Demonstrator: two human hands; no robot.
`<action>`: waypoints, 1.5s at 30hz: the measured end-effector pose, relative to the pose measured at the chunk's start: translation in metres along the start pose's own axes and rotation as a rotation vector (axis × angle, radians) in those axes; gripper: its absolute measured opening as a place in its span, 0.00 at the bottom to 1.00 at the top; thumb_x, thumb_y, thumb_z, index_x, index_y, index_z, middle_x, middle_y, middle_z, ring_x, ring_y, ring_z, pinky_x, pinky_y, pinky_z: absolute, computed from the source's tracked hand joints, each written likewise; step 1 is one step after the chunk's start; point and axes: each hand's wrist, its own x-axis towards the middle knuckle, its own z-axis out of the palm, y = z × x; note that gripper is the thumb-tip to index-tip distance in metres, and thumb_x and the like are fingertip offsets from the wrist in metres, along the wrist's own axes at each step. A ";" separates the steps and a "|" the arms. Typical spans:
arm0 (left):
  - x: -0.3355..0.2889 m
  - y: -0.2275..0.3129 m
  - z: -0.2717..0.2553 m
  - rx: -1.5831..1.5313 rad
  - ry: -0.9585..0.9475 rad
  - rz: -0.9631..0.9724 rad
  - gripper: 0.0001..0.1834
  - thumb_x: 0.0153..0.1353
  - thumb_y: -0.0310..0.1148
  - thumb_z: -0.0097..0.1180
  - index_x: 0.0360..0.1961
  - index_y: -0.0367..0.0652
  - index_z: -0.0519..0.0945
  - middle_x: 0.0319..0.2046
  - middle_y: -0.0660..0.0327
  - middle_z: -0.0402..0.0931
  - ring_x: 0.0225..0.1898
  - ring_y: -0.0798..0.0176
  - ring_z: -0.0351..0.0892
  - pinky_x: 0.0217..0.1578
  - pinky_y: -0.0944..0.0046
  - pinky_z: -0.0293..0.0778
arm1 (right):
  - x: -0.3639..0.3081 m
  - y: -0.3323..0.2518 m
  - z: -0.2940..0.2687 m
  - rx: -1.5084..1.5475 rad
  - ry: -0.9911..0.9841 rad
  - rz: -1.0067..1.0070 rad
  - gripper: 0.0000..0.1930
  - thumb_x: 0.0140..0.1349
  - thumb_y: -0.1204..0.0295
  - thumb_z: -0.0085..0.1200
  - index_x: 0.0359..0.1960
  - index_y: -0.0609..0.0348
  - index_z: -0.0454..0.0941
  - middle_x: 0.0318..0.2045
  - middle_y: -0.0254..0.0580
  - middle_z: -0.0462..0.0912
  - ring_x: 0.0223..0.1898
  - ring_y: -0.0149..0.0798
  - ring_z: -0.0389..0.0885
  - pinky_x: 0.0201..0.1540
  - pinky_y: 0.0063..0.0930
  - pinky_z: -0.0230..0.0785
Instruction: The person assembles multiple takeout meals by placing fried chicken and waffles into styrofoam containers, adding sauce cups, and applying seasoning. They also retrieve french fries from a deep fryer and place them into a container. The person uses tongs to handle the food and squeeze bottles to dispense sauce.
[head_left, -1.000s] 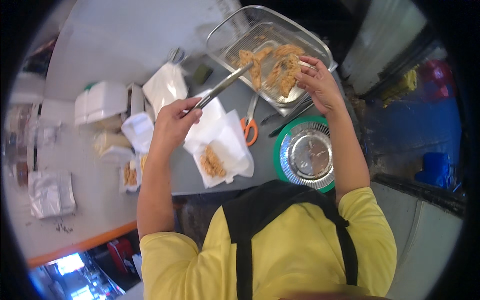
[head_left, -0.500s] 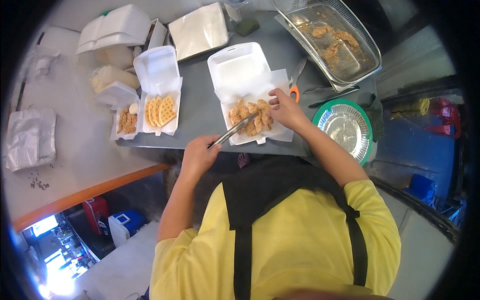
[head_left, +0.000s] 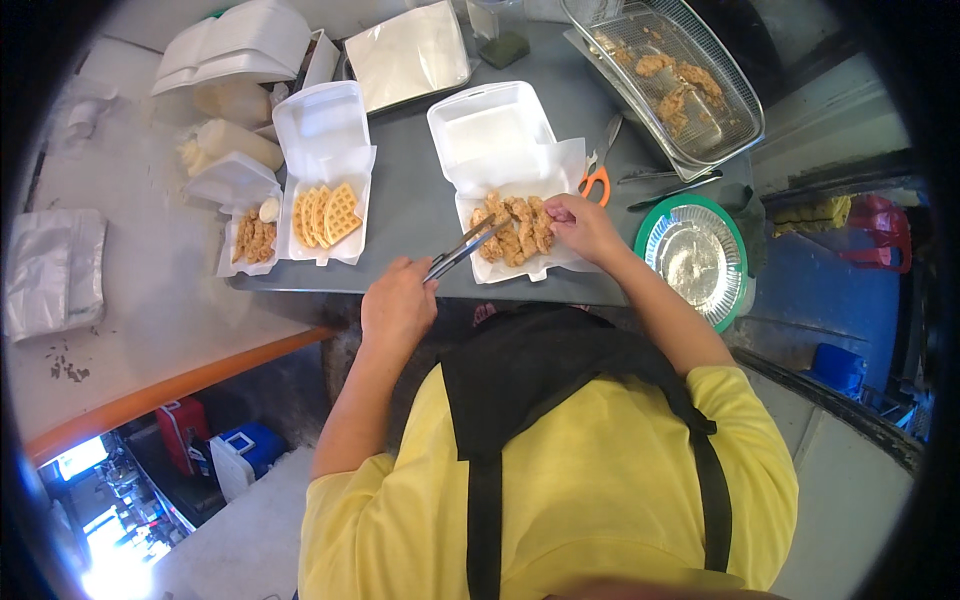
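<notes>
My left hand (head_left: 398, 305) grips metal tongs (head_left: 455, 257), whose slightly parted tips reach over the left part of the fried chicken pieces (head_left: 520, 240). The chicken lies on white paper (head_left: 565, 160) inside an open white foam takeout box (head_left: 490, 115), lid tipped back. At the box's right side, my right hand (head_left: 585, 230) has its fingers bent and drawn together against the chicken's edge; what they pinch, if anything, is hidden. To the left stands another open foam box (head_left: 325, 120) with waffle pieces (head_left: 325, 215). Beside it, a smaller box holds fried chicken (head_left: 254, 240) and a small pale cup (head_left: 269, 209).
At the back right, a wire fry basket (head_left: 745, 130) holds a few chicken pieces. Orange-handled scissors (head_left: 597, 185), dark tongs (head_left: 675, 190) and a green-rimmed foil-lined bowl (head_left: 740, 250) lie to the right. White sheets (head_left: 410, 55) and stacked foam boxes (head_left: 235, 45) are behind.
The tongs' tips have lifted back from the chicken and parted. My right hand has come down from above the box to the chicken's right edge. The view has shifted slightly.
</notes>
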 end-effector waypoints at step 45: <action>-0.061 -0.313 0.044 -0.508 0.796 -0.241 0.10 0.60 0.33 0.55 0.40 0.41 0.82 0.34 0.52 0.81 0.37 0.51 0.80 0.41 0.58 0.75 | -0.031 -0.167 0.162 -0.249 0.061 -0.567 0.14 0.62 0.74 0.52 0.50 0.60 0.78 0.45 0.53 0.80 0.49 0.55 0.76 0.62 0.44 0.59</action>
